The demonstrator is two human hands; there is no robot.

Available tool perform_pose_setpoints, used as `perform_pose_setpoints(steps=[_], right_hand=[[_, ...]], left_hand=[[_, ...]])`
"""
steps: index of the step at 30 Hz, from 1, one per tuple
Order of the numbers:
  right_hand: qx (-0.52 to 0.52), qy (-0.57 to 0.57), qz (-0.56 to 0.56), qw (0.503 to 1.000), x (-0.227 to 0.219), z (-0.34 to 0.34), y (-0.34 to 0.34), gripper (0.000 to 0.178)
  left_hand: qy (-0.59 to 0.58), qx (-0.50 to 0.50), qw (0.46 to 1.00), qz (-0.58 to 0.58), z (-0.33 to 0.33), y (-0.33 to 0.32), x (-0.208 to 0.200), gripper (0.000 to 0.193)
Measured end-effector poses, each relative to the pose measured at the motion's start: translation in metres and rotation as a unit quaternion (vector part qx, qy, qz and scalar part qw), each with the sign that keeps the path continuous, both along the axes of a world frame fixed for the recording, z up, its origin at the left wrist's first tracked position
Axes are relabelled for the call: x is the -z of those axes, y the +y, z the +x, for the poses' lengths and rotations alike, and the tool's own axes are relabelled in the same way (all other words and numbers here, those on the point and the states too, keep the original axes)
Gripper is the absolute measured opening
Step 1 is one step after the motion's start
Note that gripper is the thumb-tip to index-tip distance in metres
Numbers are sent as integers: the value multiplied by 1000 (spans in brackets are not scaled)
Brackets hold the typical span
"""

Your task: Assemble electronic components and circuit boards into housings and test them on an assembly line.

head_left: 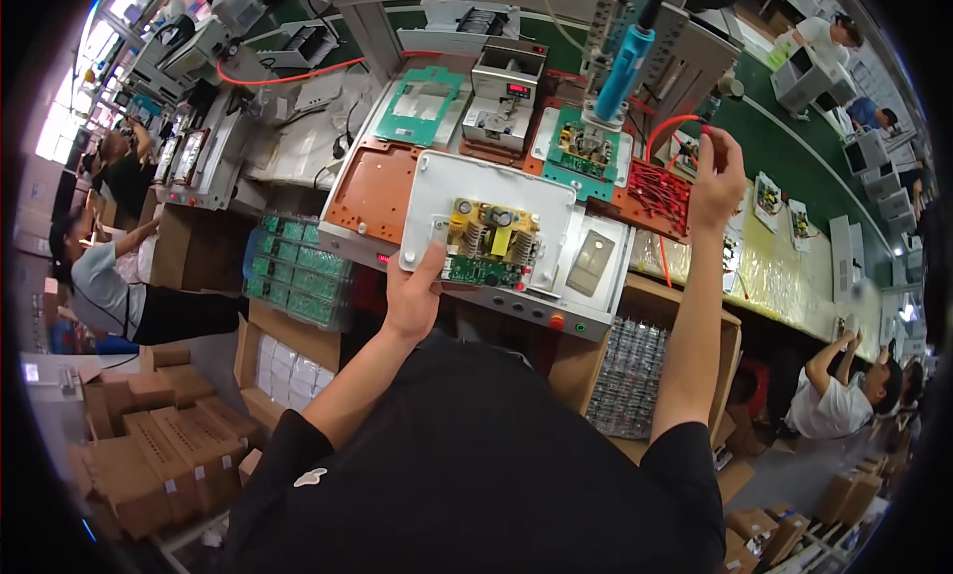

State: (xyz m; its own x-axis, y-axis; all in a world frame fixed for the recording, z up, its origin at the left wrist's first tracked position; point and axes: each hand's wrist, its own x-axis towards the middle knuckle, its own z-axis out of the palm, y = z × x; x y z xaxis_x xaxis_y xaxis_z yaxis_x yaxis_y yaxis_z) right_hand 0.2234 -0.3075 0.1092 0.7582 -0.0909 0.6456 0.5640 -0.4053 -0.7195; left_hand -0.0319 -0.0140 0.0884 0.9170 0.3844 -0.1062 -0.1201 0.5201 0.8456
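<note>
My left hand (415, 294) grips the near left corner of a white plastic housing (427, 192), its thumb over the rim. Inside the housing lies a circuit board (491, 238) with a yellow transformer, metal heat sinks and a green lower strip. On the right, my right hand (717, 180) is raised with curled fingers beside a red tube (675, 124). Anything small between those fingertips cannot be made out. Below and left of it, many short red leads (659, 189) lie in an orange tray. A blue electric screwdriver (625, 72) stands upright above a second circuit board (584, 149) in a green fixture.
Behind the housing are a grey feeder box (504, 92) and a green plate (422, 105). Boxes of parts (627, 375) and stacked green-board trays (298, 271) flank me. On the right, a yellowish bench (784, 266) carries boards. Other people work on both sides.
</note>
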Motion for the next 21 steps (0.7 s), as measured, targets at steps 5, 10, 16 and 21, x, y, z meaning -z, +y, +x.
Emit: perform_pose_setpoints(steps=[5, 10, 16, 21], right_hand=[[-238, 44, -173, 955, -54, -131, 73, 10], [-198, -13, -224, 954, -62, -156, 97, 12], [-148, -24, -258, 954, -67, -171, 105, 11], [-96, 11, -276, 956, -72, -186, 107, 11]], left_hand=[[-18, -28, 995, 96, -4, 10, 5, 16], [-82, -40, 973, 210, -6, 11, -16, 20], [-96, 10, 957, 274, -11, 24, -23, 20], [-97, 27, 954, 282, -9, 31, -22, 19]])
